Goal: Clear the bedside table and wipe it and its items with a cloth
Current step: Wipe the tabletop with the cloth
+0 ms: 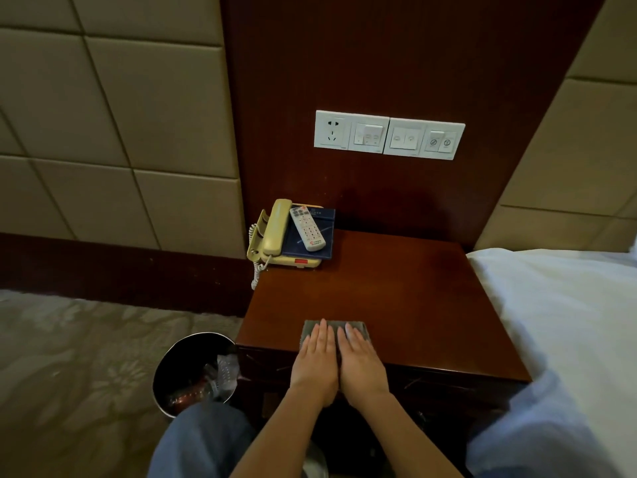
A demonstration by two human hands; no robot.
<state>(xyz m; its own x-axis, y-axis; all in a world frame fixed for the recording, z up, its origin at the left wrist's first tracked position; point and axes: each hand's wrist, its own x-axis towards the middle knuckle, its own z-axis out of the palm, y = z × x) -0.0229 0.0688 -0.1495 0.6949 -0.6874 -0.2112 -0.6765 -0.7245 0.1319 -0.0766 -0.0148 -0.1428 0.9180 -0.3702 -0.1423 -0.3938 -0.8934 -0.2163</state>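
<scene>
Pressed flat, fingers [324, 331] released, left hand [315, 360] and right hand [362, 360] on grey cloth [358, 327] (lower centre, counter [396, 291] front edge).

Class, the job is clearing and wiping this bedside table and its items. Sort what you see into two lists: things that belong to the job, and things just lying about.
Belongs to the job:
bedside table
cloth
telephone
remote control
blue booklet

Just lying about:
waste bin
bed
wall switch panel

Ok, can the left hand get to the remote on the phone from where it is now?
Probably yes: the tabletop between the left hand and the remote is bare, but it must first leave the cloth.
</scene>
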